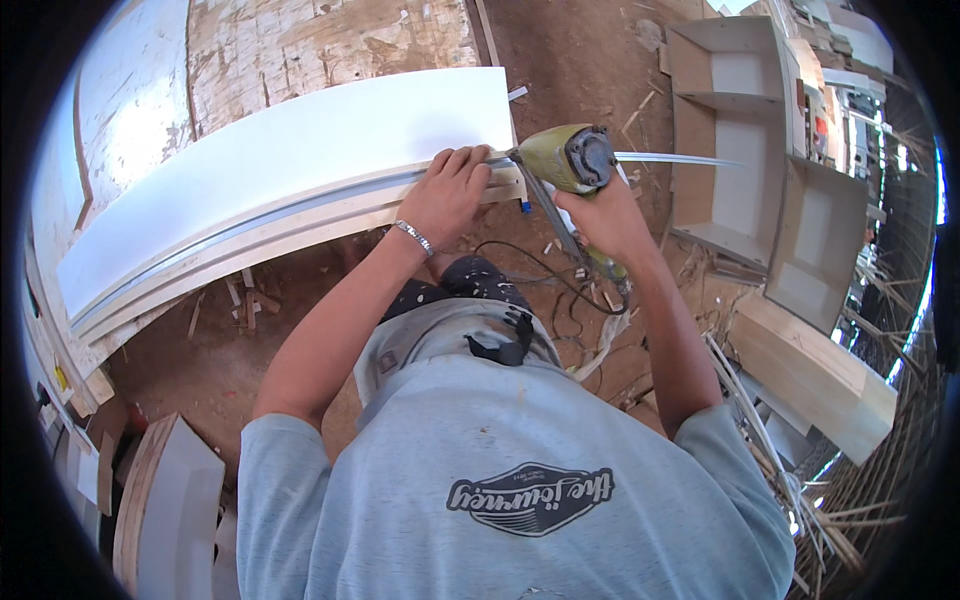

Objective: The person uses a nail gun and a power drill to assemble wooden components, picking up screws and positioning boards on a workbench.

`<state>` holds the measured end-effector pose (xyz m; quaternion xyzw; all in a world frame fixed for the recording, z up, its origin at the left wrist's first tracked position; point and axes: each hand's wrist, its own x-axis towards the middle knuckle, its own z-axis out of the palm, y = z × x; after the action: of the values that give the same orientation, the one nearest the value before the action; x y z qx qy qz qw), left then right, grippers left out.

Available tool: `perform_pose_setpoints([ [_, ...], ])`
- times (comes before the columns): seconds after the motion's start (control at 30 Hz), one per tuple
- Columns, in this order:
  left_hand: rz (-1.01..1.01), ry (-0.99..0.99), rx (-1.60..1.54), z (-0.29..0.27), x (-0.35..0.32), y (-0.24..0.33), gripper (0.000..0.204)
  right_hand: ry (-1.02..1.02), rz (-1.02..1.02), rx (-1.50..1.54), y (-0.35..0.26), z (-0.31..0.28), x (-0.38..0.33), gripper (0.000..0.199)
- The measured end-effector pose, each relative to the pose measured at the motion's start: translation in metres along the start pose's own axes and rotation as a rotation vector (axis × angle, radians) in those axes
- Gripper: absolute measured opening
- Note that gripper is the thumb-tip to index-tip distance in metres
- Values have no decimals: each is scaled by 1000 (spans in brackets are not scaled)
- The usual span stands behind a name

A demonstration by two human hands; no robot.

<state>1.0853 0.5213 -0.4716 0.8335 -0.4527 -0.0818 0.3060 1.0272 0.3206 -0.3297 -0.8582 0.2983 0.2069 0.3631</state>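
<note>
My left hand presses flat on the white laminated board's edge; right-hand fingers grip the yellow-green trimmer. A slip could gouge the edge banding strip or my fingertips.

A dirt floor is carrying everything here, brown and dusty. Wood scraps and thin offcut strips are lying scattered across it. A black cord is trailing over the dirt. An open white cabinet is lying on its back at the right, with a pale plank just beside it. Curved boards are resting at the lower left.
</note>
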Motion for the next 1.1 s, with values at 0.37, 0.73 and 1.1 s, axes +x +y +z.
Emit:
perform_pose_setpoints([
  [0.37, -161, -13, 225, -59, -80, -36, 74, -16, 21, 4, -17, 24, -17, 42],
  [0.73, -70, -28, 287, -65, -91, -49, 76, -98, -42, -30, -60, 52, -15, 30],
  [1.1, -67, 24, 270, -62, -95, -51, 75, -99, -40, -85, -61, 58, -14, 41],
])
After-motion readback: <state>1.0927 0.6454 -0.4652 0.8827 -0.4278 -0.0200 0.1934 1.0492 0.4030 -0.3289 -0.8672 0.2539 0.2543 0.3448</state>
